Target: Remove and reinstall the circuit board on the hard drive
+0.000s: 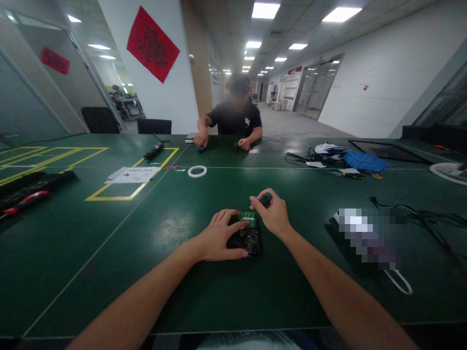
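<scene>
A hard drive with a black body and a green circuit board lies on the green table in front of me. My left hand grips it from the left, its fingers over the top and the thumb along the near edge. In my right hand is a screwdriver, its dark green handle end showing between the fingers. That hand is at the drive's far right corner. The screwdriver's tip is too small to make out, so I cannot tell whether it touches a screw.
Beyond the drive lies a white tape roll. A paper sheet is at left, near a black-and-red case. To the right are a blurred-out object, black cables and a blue basket. A person sits opposite.
</scene>
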`<state>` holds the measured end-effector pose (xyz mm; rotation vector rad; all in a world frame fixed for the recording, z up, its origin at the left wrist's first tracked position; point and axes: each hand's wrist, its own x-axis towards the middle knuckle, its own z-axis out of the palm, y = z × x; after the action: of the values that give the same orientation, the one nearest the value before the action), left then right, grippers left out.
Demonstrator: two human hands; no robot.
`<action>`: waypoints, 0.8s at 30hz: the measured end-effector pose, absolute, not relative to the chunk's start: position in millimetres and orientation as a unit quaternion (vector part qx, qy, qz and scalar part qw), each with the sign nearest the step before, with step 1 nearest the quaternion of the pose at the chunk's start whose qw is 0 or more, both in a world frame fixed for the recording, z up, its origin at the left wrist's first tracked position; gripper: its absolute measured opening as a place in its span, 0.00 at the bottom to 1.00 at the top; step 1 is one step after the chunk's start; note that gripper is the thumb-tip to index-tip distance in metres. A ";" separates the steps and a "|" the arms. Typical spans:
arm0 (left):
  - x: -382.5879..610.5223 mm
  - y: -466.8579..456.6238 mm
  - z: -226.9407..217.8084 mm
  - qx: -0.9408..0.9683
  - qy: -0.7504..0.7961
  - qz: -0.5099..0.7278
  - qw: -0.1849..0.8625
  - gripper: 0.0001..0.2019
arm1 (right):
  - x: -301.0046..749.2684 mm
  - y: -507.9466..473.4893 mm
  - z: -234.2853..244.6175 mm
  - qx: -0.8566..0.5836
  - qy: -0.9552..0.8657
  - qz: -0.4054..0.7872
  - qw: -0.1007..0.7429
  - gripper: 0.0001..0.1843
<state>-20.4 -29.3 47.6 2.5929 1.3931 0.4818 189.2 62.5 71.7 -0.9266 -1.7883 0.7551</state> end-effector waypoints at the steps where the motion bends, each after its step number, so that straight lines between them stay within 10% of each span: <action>1: -20.4 -29.2 47.4 0.867 0.465 0.161 0.079 0.43 | 189.5 62.1 72.3 -0.380 -0.736 0.304 0.471 0.16; 14: -18.4 -33.5 53.6 0.867 0.468 0.155 0.068 0.43 | 225.5 91.0 89.1 -0.400 -0.711 0.219 0.535 0.14; 24: 52.7 -42.6 37.8 0.765 0.607 0.216 -0.009 0.39 | 275.8 149.8 47.8 -0.535 -0.816 0.134 0.173 0.02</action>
<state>52.7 -42.6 37.8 2.4164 1.9161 0.6832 275.8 149.8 47.8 -1.5172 -2.3153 0.3787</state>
